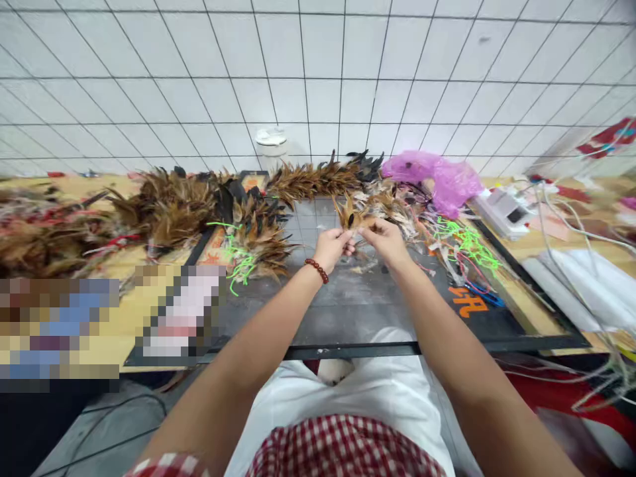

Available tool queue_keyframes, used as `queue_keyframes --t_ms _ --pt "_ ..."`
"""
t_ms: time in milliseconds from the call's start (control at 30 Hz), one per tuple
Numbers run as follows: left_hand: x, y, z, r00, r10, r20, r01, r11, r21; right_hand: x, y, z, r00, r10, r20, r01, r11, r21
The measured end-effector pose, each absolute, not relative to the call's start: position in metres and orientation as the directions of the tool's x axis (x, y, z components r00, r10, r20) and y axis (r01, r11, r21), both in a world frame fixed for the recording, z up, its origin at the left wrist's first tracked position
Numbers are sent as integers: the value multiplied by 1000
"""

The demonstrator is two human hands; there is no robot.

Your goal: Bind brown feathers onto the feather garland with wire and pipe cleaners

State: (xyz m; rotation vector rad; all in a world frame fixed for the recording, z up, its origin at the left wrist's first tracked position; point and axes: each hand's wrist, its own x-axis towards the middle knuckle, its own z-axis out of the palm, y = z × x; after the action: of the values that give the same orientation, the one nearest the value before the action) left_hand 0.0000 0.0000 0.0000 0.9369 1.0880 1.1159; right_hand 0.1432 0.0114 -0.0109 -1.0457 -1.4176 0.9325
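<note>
Just above the dark board (pixel 342 311), my left hand (pixel 332 248) pinches the base of a small bunch of brown feathers (pixel 346 213). A brown bead bracelet (pixel 317 270) circles that wrist. My right hand (pixel 385 240) meets it from the right, thumb and fingers closed close to the same quill ends; anything between them is too small to make out. Beyond my right hand lies a loose heap of pale and brown feathers (pixel 392 204). To the left of my hands sits a pile of brown feathers (pixel 261 242) with bright green strings (pixel 241 262) on it.
A long brown feather strip (pixel 318 180) runs along the back, near a white lidded container (pixel 271 149). Larger feather heaps (pixel 169 205) cover the left. At right are a pink plastic bag (pixel 432 175), green ties (pixel 467 244), a white device (pixel 507 211) and trailing cables (pixel 561 265).
</note>
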Motion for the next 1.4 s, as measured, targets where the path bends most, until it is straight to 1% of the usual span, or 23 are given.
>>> queue_keyframes --t_ms 100,200,333,400,467,533,567,633,667,733,767,833,900,967,1067,1167,1300,1400 --pt "-2 -3 2 121 974 -191 -295 219 930 141 10 -11 -16 965 262 73 263 -962" --pt "-3 -4 2 174 968 -179 -336 229 913 139 7 -8 -8 972 234 62 234 -970" --pt "-4 -3 -1 246 954 -173 -255 236 938 138 6 -6 -28 974 225 68 226 -972" --pt "-4 -2 -2 235 957 -173 -230 227 946 143 9 -8 -49 974 220 102 224 -969" --pt "-4 -1 -2 164 972 -166 -261 205 943 150 13 -11 -23 973 230 208 229 -951" --pt "-5 1 -1 87 983 -159 -320 179 930 158 17 -14 8 960 281 408 253 -877" --pt "-6 1 -1 60 985 -159 -346 170 923 162 18 -16 -5 950 311 521 268 -810" --pt "-6 2 0 33 987 -160 -378 161 912 166 17 -18 -91 937 337 707 299 -641" --pt "-7 2 0 25 987 -159 -383 157 910 166 16 -18 -141 936 323 766 310 -563" --pt "-7 2 0 17 988 -156 -379 151 913 165 12 -18 -208 939 274 835 316 -450" --pt "-7 2 0 18 988 -154 -376 149 915 164 11 -17 -219 941 260 856 313 -411" --pt "-6 2 0 7 989 -151 -373 142 917 163 9 -15 -211 938 277 872 308 -381" --pt "-6 3 0 -26 988 -155 -374 134 918 162 10 -13 -187 919 347 851 328 -409" --pt "-6 5 0 -73 984 -163 -370 125 921 162 12 -12 -159 899 409 790 364 -493" --pt "-6 6 1 -113 979 -169 -367 117 923 163 15 -12 -117 890 440 647 405 -647" --pt "-6 5 1 -87 983 -164 -369 121 922 160 15 -12 -68 890 451 509 420 -752" --pt "-6 1 3 -9 990 -140 -362 127 923 156 13 -7 -34 888 459 381 436 -815" --pt "-6 -2 4 80 988 -132 -350 152 924 156 13 -6 -28 880 474 380 448 -809"
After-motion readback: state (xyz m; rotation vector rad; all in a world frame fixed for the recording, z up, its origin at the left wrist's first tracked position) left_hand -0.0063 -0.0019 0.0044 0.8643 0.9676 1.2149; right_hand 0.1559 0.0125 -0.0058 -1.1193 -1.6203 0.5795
